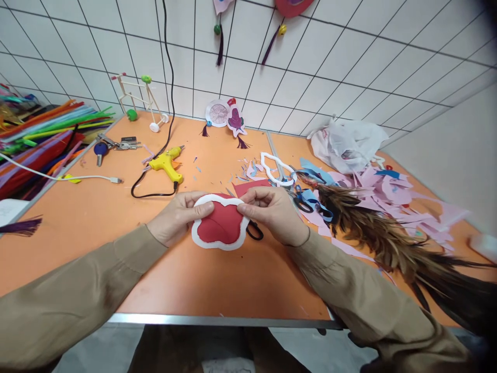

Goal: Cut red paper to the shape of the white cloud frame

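Between my two hands, above the orange table (217, 290), is a red paper cutout with a wavy white border (220, 225). My left hand (178, 215) pinches its upper left edge, thumb on the front. On the upper right edge, my right hand (274, 212) grips it the same way. Black-handled scissors (255, 231) lie partly hidden behind the cutout and my right hand. A piece of red paper (251, 187) rests just behind my hands. Farther back lies a white wavy outline frame (277, 170).
A yellow glue gun (166, 165) with a black cord lies left, near keys (101, 150). Decorated paper pendants (227, 115) lean at the wall. Pink paper scraps (392, 191), brown feathers (373, 233) and a white plastic bag (345, 142) crowd the right. Pipe cleaners (46, 129) fill the far left.
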Tool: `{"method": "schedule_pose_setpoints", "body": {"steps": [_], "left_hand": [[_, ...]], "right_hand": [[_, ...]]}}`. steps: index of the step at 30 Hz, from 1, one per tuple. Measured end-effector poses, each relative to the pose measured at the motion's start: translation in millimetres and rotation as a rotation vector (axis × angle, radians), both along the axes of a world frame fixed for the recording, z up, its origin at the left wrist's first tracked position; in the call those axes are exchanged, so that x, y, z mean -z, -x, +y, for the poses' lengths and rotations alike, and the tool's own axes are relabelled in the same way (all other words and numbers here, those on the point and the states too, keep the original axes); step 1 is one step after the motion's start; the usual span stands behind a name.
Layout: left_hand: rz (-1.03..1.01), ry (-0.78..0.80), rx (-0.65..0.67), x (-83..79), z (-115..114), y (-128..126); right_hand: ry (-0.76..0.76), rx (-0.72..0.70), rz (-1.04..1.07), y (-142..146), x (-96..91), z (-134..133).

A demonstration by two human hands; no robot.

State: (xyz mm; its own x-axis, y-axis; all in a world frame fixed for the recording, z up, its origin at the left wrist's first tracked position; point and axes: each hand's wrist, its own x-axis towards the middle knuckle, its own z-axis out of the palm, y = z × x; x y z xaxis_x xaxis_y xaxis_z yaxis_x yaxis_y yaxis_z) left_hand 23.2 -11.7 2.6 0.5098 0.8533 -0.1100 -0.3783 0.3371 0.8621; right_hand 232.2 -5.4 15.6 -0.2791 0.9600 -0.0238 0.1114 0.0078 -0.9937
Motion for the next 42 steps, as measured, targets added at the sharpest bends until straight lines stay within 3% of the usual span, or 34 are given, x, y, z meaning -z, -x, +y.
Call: {"method": "schedule_pose_setpoints", "body": {"steps": [6, 9, 12, 15, 18, 21, 28, 32, 35, 38, 42], "left_hand": [[0.077, -0.002, -0.039, 0.8, -2, -1], [0.123, -0.015, -0.040, 0.1, 0, 2], [0.161, -0.050, -0.041, -4.2, 2, 7], [0.205, -0.081, 0.002, -10.3, 4, 13], [0.269, -0.067, 0.115, -15.6, 8, 18], [0.306, -0.083, 0.270, -19.1, 14, 22], [0.343, -0.129, 0.639, -25.7, 40, 26], [0.439, -0.181, 0.893, -36.7, 60, 24], [0.498, -0.189, 0.995, -45.6, 74, 21], [0.493, -0.189, 0.983, -50.1, 80, 19], [0.351, -0.180, 0.675, -46.5, 72, 16]], "right_hand": [[0.031, -0.005, 0.104, 8, 5.0, -7], [0.021, -0.089, 0.059, 3, 4.2, -5], [-0.153, -0.107, -0.179, -14, 3.8, -1], [-0.333, -0.077, -0.608, -31, 8.4, -2], [-0.424, -0.123, -1.030, -37, 14.8, -8], [-0.439, -0.134, -1.192, -35, 16.7, -13], [-0.439, -0.164, -1.150, -40, 20.7, -6], [-0.478, -0.176, -1.120, -46, 26.7, 2], [-0.499, -0.205, -1.121, -48, 29.0, 10], [-0.524, -0.253, -1.102, -50, 30.7, 15], [-0.533, -0.310, -1.062, -53, 29.6, 13]]}}
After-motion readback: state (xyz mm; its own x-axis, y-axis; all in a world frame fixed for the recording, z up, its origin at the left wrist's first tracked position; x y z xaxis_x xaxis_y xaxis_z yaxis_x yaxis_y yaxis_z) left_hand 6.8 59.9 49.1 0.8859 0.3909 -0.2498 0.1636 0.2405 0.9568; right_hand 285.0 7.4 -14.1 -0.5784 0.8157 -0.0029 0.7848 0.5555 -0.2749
